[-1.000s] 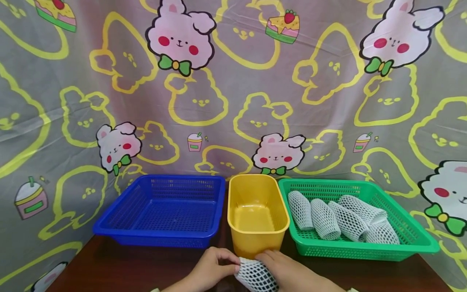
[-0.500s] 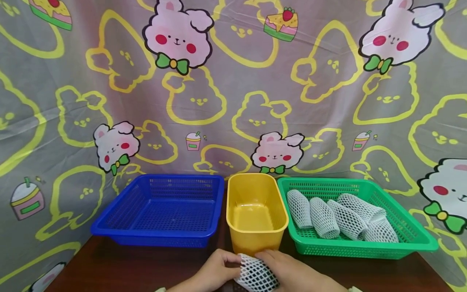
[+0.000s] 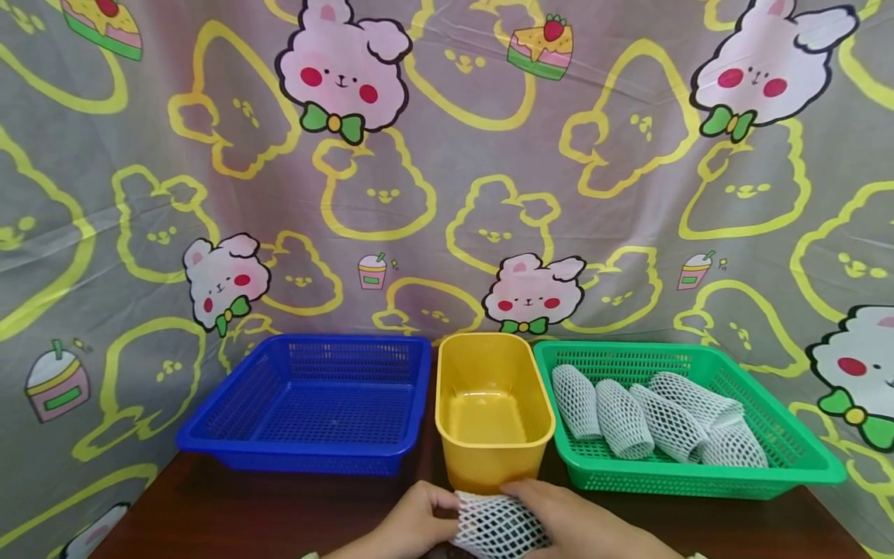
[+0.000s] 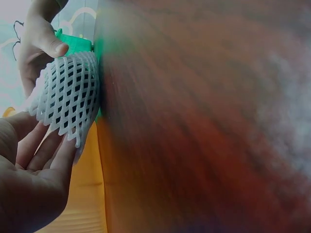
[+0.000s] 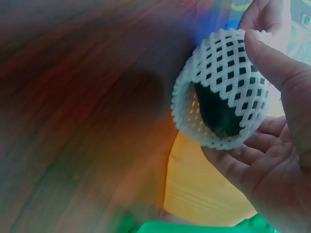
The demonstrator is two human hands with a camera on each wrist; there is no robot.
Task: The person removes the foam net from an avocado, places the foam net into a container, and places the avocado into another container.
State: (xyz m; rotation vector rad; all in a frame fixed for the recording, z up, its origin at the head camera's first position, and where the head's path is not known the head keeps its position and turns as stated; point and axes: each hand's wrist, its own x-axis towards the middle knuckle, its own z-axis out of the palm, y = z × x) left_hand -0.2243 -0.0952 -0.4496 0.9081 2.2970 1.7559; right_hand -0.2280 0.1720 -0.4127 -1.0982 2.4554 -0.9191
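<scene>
A white foam net sleeve point(image 3: 497, 525) is held between both hands at the table's front, just before the yellow bin. Inside it sits a dark green, rounded fruit point(image 5: 216, 114), its kind unclear; it shows through the sleeve's open end in the right wrist view. My left hand point(image 3: 417, 523) pinches the sleeve's left end, thumb and fingers at the edge of the mesh. Around the right end curls my right hand point(image 3: 576, 525), with its thumb point(image 5: 272, 60) along the top of the net and its fingers beneath.
Behind the hands stands the yellow bin point(image 3: 494, 466), nothing visible in it. A blue basket point(image 3: 300, 450) is to its left. The green basket point(image 3: 698, 477) on the right holds several white foam net sleeves point(image 3: 621, 419). A patterned curtain point(image 3: 447, 171) hangs behind the dark wooden table point(image 3: 279, 512).
The sleeve has turned more sideways and looks longer between the hands. The right hand has shifted slightly to the right; the left keeps its place at the left end.
</scene>
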